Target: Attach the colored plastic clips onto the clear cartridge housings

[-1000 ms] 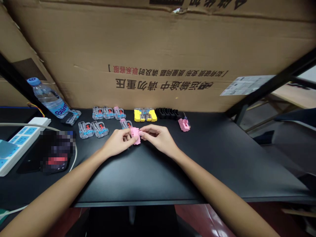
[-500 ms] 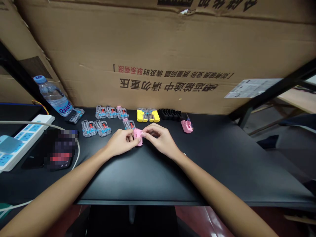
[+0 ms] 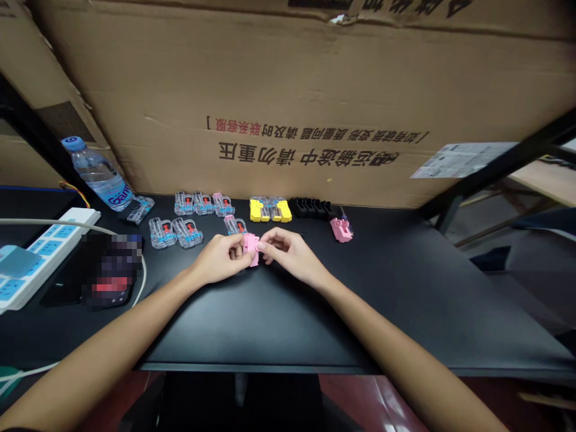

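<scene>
A large brown corrugated cardboard box [image 3: 288,72] stands behind a black desk [image 3: 252,330], its printed characters upside down in this view. At the desk's left lie a white power strip with blue sockets [image 3: 45,258] and a clear plastic water bottle with a blue cap [image 3: 99,178], slanted with the cap toward the upper left. A pixelated patch hides whatever lies beside the strip.

Along the desk's back sit clear plastic cases with red cores [image 3: 162,233], a yellow-ended group of cases [image 3: 270,210], a row of black ribbed pieces [image 3: 312,208] and a small pink block with a thin dark pin [image 3: 341,230].

Near the desk's middle, the left hand [image 3: 220,259] and right hand [image 3: 290,252] meet, fingers curled and grasping a pink plastic block [image 3: 252,249] from either side. Its long axis runs roughly away from the person, tipped slightly, and its far end lies just beside a clear case with a pink end [image 3: 234,225]. The hands hide much of the block.
</scene>
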{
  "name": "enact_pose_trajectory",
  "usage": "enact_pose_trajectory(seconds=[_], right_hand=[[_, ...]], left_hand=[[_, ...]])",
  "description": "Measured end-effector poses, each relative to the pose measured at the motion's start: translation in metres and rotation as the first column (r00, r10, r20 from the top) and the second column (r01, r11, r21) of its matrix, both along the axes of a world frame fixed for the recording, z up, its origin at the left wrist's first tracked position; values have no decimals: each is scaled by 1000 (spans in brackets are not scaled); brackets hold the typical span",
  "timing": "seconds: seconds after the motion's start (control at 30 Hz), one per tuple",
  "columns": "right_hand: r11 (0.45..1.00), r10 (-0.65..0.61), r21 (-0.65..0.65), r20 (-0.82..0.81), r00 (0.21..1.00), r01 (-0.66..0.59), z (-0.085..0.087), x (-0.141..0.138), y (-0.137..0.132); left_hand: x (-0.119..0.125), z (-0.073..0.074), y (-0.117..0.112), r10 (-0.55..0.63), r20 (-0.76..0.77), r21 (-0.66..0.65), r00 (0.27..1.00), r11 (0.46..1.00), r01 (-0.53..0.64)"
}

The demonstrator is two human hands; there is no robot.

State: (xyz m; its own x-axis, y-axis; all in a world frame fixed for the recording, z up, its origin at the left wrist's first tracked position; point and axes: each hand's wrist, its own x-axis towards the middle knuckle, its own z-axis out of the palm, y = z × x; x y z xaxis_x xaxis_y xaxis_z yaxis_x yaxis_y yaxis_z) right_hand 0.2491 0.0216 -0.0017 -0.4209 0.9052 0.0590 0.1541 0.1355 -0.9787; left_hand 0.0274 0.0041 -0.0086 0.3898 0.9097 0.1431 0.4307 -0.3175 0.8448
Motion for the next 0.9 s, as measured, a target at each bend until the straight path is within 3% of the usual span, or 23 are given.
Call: enact_pose_trajectory(seconds=[0.2,0.77,0.9], right_hand=[[991,130,25,125,984,-134,9,-1,-7],[993,96,53,123,988,-103,6,-5,-10],[993,62,93,147,987,-76,12,12,2]], left_hand=[[2,-2,-3,-52,3,11,999,999,52],[0,-1,-1,-70,-5,15,998,997,70],[0,0,0,-71,-14,23,997,997,72]])
